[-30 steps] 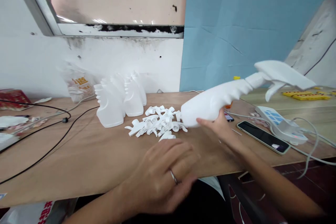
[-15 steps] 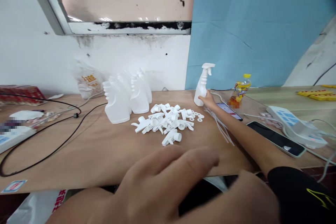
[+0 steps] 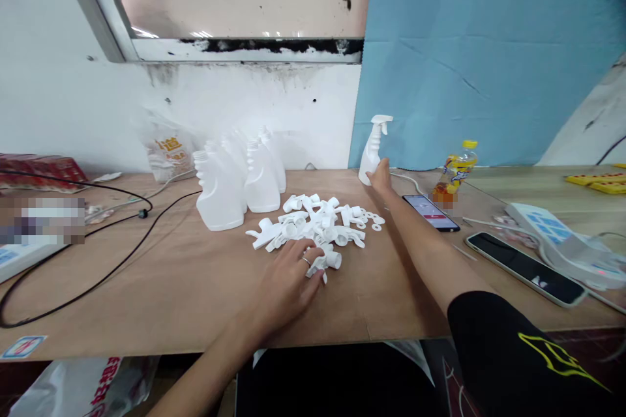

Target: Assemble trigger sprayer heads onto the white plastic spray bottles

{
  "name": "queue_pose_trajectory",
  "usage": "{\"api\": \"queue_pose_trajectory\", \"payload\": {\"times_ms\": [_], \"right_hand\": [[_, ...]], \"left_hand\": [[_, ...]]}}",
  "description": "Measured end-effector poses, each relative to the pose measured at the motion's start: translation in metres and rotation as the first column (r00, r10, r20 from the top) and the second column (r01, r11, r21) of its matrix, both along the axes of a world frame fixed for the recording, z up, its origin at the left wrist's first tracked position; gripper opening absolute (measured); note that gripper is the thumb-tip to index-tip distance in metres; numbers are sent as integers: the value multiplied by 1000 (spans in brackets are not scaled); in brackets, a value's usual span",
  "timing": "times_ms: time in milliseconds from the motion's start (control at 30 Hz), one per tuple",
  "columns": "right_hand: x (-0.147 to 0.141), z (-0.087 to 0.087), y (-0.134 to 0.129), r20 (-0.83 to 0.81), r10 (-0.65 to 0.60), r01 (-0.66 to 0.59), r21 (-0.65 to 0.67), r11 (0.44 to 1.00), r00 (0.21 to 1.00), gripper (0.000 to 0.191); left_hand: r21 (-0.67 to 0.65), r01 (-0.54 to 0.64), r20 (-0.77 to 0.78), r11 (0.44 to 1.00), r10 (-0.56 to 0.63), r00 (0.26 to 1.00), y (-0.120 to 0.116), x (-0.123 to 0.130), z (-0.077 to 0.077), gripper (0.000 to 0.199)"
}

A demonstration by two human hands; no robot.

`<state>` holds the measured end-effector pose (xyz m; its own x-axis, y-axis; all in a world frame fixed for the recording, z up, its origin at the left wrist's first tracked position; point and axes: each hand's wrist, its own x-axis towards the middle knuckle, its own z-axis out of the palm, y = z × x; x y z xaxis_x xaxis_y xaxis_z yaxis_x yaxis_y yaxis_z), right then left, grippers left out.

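Observation:
My left hand [image 3: 293, 277] is at the near edge of a pile of white spray heads [image 3: 313, 221], its fingers curled round the nearest spray head [image 3: 333, 258]. Over at the back, beside the blue sheet, my right hand [image 3: 380, 176] grips the lower part of a white spray bottle [image 3: 372, 150] that stands upright with its spray head on. Several open white bottles [image 3: 220, 199] without heads stand left of the pile. Small white rings [image 3: 376, 224] lie at the pile's right side.
Two phones [image 3: 430, 212] lie right of my right forearm, near a drink bottle [image 3: 454, 172] and a white power strip [image 3: 542, 228]. Black cable [image 3: 141, 247] loops across the left of the table [image 3: 161, 293]. A plastic bag [image 3: 169, 146] stands against the wall.
My left hand has moved from close to the camera down to the spray heads. The spray bottle in my right hand has shifted slightly back. The thin white tubes are now mostly hidden by my right forearm.

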<state>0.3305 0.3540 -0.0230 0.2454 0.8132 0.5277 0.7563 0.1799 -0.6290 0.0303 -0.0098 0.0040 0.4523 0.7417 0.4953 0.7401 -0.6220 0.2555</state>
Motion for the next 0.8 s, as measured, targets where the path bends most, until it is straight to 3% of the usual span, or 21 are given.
{"api": "queue_pose_trajectory", "payload": {"times_ms": [100,233,433,633,800], "right_hand": [[-6,-2,6,32,-73,74,-44,996,997,32],[-9,-8,7,92,-82,90,-93,992,992,26],[-5,-13,-7,181,41,-14,-150,989,983,40],[-5,8,-29,239,200,-155,-194,969,950,49],[7,30,-87,283,386,-318,-259,912,878,24]], "left_hand": [[-48,13,-79,999,-17,997,6,-3,-10,26],[-9,54,-113,999,-55,992,3,-1,-8,29],[11,109,-178,994,-105,978,3,0,-13,21],[-37,106,-187,994,-112,976,5,2,-19,5],[-30,122,-91,992,-124,988,4,4,-26,9]]}}
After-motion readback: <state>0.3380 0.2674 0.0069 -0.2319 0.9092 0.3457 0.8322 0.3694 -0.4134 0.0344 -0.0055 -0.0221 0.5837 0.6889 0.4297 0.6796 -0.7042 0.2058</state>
